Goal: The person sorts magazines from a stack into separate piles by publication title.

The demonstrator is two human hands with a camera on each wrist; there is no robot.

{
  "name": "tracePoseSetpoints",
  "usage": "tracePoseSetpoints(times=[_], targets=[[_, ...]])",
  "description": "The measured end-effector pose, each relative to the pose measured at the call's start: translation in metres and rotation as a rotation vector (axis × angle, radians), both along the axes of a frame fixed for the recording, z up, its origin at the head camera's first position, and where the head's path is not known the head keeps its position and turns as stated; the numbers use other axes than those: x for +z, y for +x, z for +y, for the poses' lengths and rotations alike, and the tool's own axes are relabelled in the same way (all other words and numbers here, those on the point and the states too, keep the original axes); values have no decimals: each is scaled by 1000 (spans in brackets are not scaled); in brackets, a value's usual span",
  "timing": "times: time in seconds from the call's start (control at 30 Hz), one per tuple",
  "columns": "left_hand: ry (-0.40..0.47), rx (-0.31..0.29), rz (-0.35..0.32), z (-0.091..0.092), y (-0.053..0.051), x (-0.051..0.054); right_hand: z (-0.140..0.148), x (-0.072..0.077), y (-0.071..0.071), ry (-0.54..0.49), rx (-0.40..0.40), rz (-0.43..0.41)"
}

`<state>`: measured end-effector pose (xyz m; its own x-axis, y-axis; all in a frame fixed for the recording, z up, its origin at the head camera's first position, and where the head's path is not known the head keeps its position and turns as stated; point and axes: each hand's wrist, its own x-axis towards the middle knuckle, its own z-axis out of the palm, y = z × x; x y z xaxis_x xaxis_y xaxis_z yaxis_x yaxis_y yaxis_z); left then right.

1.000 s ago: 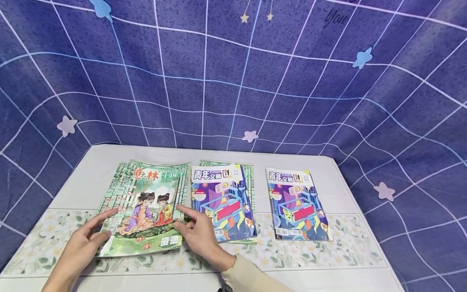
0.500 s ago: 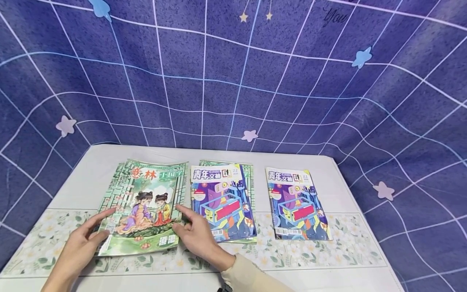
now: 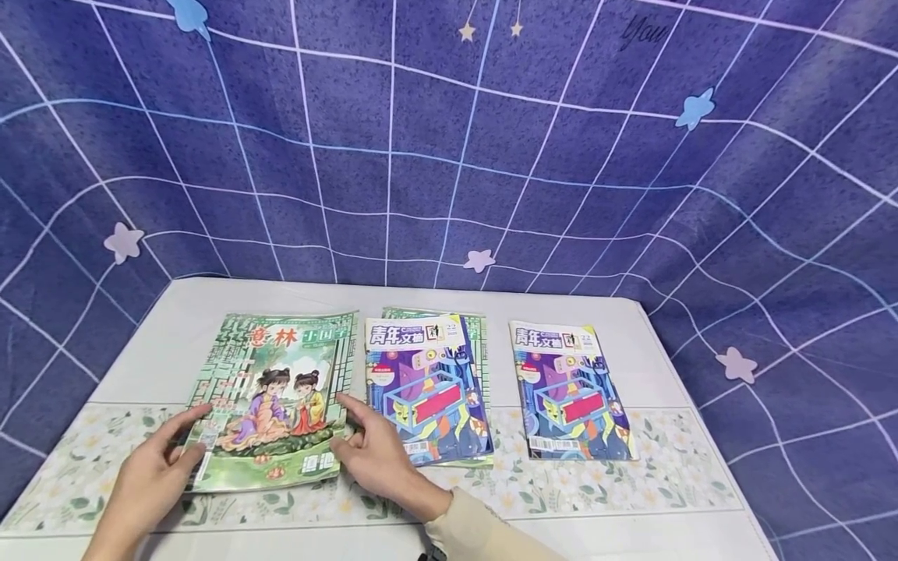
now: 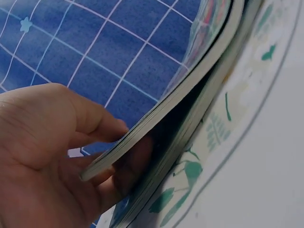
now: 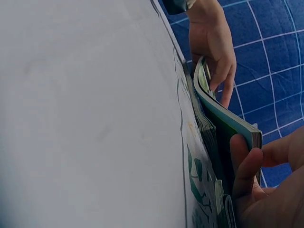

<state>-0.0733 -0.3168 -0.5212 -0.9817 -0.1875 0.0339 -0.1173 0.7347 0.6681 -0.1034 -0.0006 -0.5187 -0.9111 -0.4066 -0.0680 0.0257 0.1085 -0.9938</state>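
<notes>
Head view: the left hand (image 3: 150,471) and right hand (image 3: 379,456) pinch a green magazine (image 3: 281,405) at the left of the table (image 3: 627,351). Just beside, a purple magazine (image 3: 428,389) mostly hides green covers (image 3: 479,335); its twin (image 3: 571,389) lies farther right. Beneath the hands, a lower magazine (image 4: 183,137) is largely covered.

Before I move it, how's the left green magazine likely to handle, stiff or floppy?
The left green magazine will probably bend rather than stay stiff, since it bows between the left hand and right hand in the wrist views. It looks shiny on top, so it may slide on the magazine beneath. Thin as it is, it seems unlikely to roll.
</notes>
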Motion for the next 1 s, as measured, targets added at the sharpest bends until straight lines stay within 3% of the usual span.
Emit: tracePoseSetpoints(times=[0.2,0.47,0.63,0.83,1.0], targets=[[-101,109,84,0,-4,3,0,-2,0,-5,-8,12],[-68,150,40,2,-3,4,-2,-3,1,29,-40,37],[-73,166,7,2,-2,4,-3,-5,1,51,-35,29],[-65,153,49,1,-1,4,-3,-2,1,66,-22,44],[-74,148,66,4,0,5,-2,-1,0,139,-15,66]])
